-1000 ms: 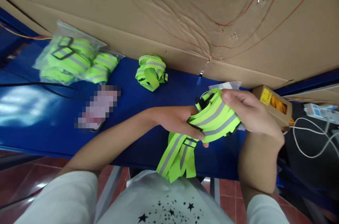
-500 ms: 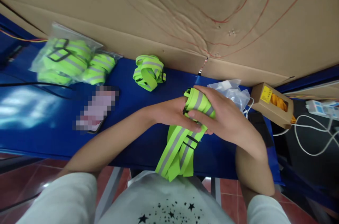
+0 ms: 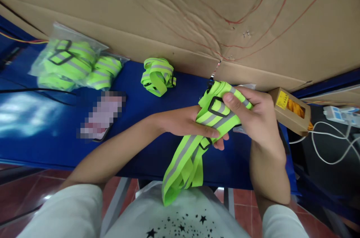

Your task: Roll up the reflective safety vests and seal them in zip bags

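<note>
Both hands grip a neon-yellow reflective strap point(image 3: 184, 155) with a grey stripe, folded into a flat bundle at its upper end. My left hand point(image 3: 188, 122) clamps the bundle's lower left, thumb across the front and fingertips showing behind. On the upper right, my right hand point(image 3: 254, 110) pinches the folded layers with its thumb on top. A black buckle point(image 3: 216, 107) lies on the front of the bundle, and another is partly visible below my left thumb. From my left hand the strap's loose loops hang down past the table's front edge.
Another coiled strap point(image 3: 158, 76) lies on the blue table point(image 3: 135, 84). Farther left are clear bags point(image 3: 67, 61) of similar straps and a phone point(image 3: 104, 114) with a blurred-out screen. A cardboard box point(image 3: 291, 110) and white cables point(image 3: 327, 155) sit at right. Cardboard point(image 3: 140, 24) stands behind.
My right hand has moved up and right and opened out the top of the bundle, so a buckle now shows on its front. The hanging loops have shifted slightly left and down.
</note>
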Demonstrator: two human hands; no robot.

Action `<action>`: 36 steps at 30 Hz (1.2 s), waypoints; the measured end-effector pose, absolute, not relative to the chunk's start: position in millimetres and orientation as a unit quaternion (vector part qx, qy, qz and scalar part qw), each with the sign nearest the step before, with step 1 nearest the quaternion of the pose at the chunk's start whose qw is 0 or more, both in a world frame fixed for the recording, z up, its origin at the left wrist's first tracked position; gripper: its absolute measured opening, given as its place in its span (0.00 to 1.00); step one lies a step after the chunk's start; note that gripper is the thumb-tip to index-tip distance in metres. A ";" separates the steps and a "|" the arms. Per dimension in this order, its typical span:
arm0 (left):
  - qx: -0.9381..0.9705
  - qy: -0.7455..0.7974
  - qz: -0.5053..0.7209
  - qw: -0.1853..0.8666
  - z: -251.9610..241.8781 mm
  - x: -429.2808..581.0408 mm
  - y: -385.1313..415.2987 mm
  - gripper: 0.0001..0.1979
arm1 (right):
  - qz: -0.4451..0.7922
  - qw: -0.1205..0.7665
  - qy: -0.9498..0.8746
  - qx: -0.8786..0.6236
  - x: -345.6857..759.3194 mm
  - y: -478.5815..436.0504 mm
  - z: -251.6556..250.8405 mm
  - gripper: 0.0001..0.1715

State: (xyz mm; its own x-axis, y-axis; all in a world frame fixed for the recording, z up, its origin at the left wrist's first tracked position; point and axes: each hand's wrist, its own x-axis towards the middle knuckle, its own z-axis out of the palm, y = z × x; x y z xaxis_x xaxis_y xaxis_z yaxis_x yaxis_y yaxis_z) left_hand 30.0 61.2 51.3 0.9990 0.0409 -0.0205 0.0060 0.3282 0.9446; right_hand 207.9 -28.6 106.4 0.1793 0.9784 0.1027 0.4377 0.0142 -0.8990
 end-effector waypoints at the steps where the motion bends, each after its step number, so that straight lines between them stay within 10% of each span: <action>1: 0.585 0.018 0.005 0.811 53.2 28.9 62.3 0.11 | 0.322 0.441 -0.550 -0.632 207.7 -28.3 106.4 0.23; 15: 0.651 0.006 0.007 0.759 52.4 23.8 58.7 0.10 | 0.421 0.394 -0.560 -0.595 230.1 -11.5 88.1 0.17; 26: 0.664 0.055 0.098 0.739 48.5 29.2 58.6 0.08 | 0.264 0.255 -0.701 -0.611 221.3 -31.0 102.7 0.51; 36: 0.609 0.122 0.080 0.779 49.4 31.5 58.7 0.12 | 0.273 0.418 -0.589 -0.635 219.2 -21.5 97.3 0.24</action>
